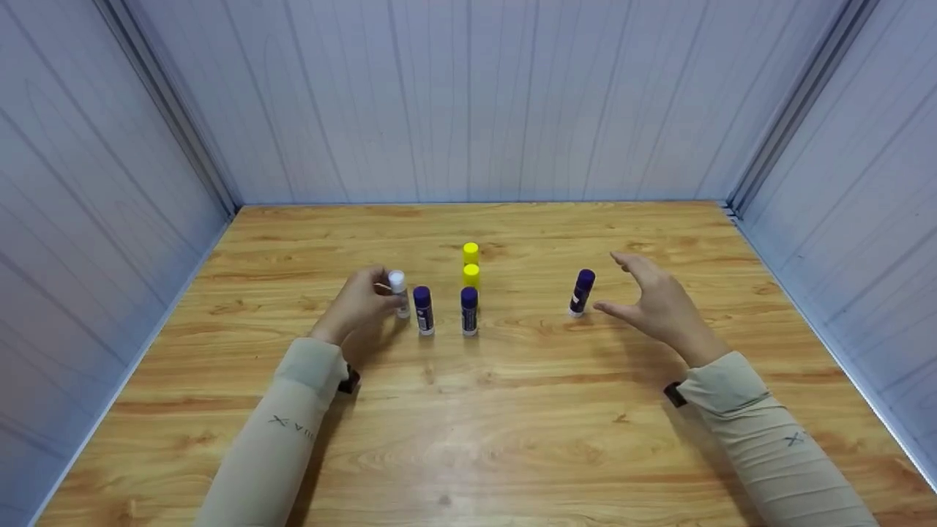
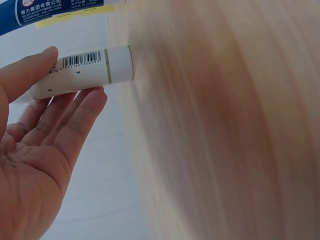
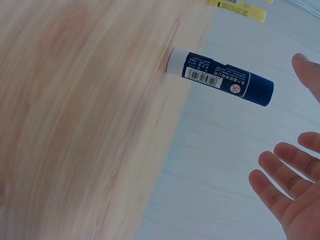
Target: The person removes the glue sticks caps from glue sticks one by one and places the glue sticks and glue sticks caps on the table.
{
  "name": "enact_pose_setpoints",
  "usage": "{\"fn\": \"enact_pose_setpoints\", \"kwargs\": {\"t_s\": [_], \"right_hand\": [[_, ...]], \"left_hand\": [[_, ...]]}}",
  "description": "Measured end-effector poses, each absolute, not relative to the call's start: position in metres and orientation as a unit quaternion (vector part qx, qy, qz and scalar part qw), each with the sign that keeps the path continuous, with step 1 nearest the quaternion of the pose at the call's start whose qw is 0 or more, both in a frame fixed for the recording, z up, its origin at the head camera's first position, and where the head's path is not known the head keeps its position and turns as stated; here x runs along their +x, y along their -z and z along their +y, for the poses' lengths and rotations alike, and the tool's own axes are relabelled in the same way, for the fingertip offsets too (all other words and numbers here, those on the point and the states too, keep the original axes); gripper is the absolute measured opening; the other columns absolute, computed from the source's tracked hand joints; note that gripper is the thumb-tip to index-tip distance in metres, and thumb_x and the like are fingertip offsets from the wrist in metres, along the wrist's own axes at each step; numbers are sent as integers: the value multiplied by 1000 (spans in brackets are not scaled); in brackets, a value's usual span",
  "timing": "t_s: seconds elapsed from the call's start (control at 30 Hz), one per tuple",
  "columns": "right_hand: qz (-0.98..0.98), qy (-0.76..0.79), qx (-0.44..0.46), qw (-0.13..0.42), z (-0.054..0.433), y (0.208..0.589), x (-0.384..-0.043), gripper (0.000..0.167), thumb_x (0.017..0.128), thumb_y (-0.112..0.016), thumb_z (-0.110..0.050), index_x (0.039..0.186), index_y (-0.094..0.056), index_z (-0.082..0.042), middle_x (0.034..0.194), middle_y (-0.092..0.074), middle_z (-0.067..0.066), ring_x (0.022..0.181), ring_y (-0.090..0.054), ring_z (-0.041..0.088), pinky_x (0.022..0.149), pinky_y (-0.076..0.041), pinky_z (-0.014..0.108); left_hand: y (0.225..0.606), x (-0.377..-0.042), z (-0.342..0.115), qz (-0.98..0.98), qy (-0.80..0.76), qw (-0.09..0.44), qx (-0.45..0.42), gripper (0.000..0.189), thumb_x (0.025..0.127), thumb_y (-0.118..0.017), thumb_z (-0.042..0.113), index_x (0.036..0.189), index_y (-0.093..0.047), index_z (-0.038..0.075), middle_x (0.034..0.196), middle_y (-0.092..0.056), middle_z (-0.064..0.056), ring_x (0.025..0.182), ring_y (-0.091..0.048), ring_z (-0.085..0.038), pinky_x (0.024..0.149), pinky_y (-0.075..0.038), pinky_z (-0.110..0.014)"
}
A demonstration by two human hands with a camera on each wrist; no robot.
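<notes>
In the head view my left hand (image 1: 360, 304) pinches an upright white glue stick (image 1: 398, 294) between thumb and fingers. Its barcode label shows in the left wrist view, where the white base (image 2: 121, 64) appears to meet the wood. My right hand (image 1: 659, 307) is spread beside a glue stick with a dark purple cap (image 1: 582, 293), on its right side. A gap separates that stick from the thumb and fingers in the right wrist view, where its label and cap (image 3: 260, 90) look dark blue.
Two more purple-capped glue sticks, one left (image 1: 423, 311) and one right (image 1: 469, 311), stand between the hands. Behind the right one are two yellow-capped sticks, nearer (image 1: 471, 275) and farther (image 1: 471, 252). Pale walls (image 1: 468, 102) enclose the wooden table (image 1: 468, 424) at the back and sides.
</notes>
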State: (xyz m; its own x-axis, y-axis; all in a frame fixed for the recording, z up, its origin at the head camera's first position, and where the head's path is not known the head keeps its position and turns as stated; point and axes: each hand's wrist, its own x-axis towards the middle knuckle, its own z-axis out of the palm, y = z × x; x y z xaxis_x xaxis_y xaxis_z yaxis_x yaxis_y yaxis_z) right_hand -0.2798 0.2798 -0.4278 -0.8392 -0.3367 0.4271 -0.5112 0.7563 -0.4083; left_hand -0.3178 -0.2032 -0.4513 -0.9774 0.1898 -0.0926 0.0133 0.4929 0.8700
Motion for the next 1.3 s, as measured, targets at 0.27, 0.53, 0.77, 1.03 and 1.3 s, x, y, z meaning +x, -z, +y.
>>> {"fn": "enact_pose_setpoints", "kwargs": {"t_s": [0.27, 0.53, 0.77, 1.03, 1.3], "right_hand": [[-924, -259, 226, 168, 280, 426, -281, 80, 89, -93, -20, 154, -53, 6, 147, -62, 30, 131, -63, 49, 106, -54, 66], [-917, -263, 238, 184, 279, 415, -283, 78, 89, -93, -18, 152, -54, 6, 143, -64, 29, 128, -63, 49, 105, -54, 66], [-906, -271, 253, 206, 275, 400, -285, 78, 88, -93, -16, 153, -55, 6, 142, -65, 29, 127, -64, 48, 105, -54, 65], [-891, -286, 273, 225, 259, 381, -283, 73, 87, -93, -14, 148, -58, 8, 135, -69, 29, 123, -66, 47, 103, -56, 62], [-848, -355, 309, 245, 231, 367, -277, 63, 85, -94, -7, 141, -66, 7, 129, -75, 25, 119, -71, 42, 102, -60, 55]], "left_hand": [[452, -318, -204, 859, -504, 73, 53, 24, 101, -75, 3, 122, -64, -1, 127, -69, -20, 120, -67, -34, 109, -58, -46], [439, -317, -207, 855, -515, 23, 56, 31, 101, -77, 10, 126, -66, -3, 123, -70, -19, 111, -67, -28, 102, -59, -41], [419, -315, -204, 845, -530, -36, 68, 35, 102, -77, 15, 129, -69, -4, 119, -71, -19, 105, -67, -25, 87, -59, -28], [393, -306, -186, 845, -517, -92, 97, 32, 99, -81, 16, 124, -76, -3, 110, -74, -17, 101, -67, -24, 84, -57, -28], [373, -287, -153, 838, -500, -138, 172, 27, 94, -87, 10, 118, -80, 1, 106, -76, -15, 96, -68, -22, 83, -63, -29]]}}
